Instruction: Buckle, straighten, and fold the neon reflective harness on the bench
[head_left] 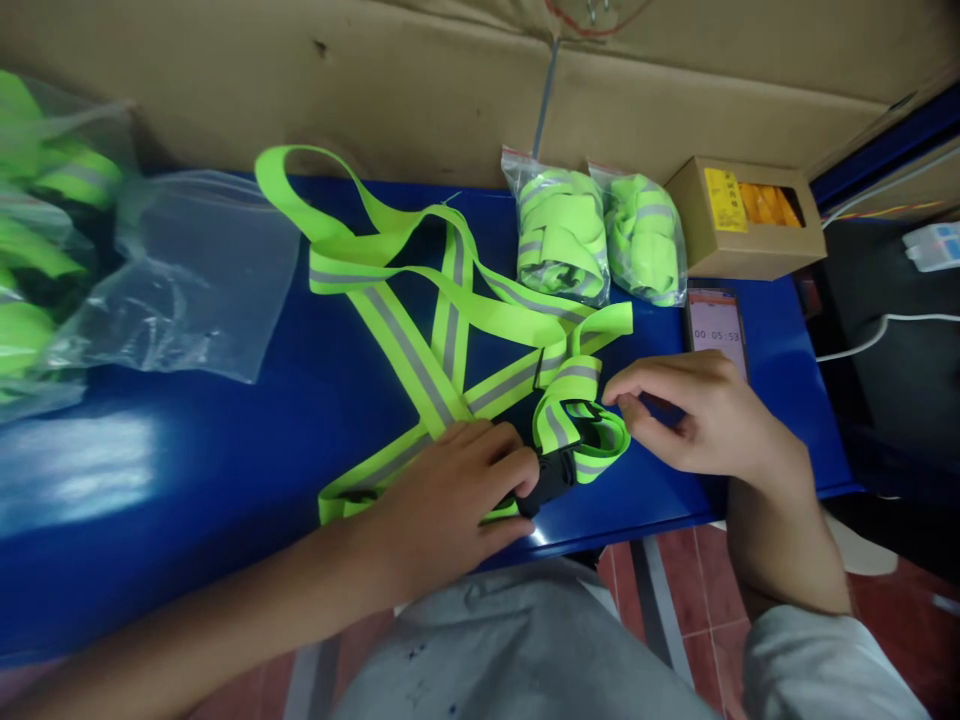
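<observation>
A neon-yellow reflective vest (409, 350) made of grey-striped straps lies spread on the blue table. My left hand (465, 490) is closed on its lower strap, right beside a black plastic buckle (553, 478). Part of the strap is hidden under that hand. Just right of the buckle, a length of strap (581, 420) is looped into a loose bundle. My right hand (686, 410) hovers at the bundle's right side, with thumb and forefinger tips brought together. Whether a bit of strap sits between those tips I cannot tell.
Two bagged rolled vests (562, 225) stand at the back, beside a cardboard box (750, 225) with orange contents. A phone (716, 325) showing a timer lies in front of the box. Left, a clear plastic bag (202, 270) lies by more bagged vests (30, 250). Cardboard (300, 90) lines the back.
</observation>
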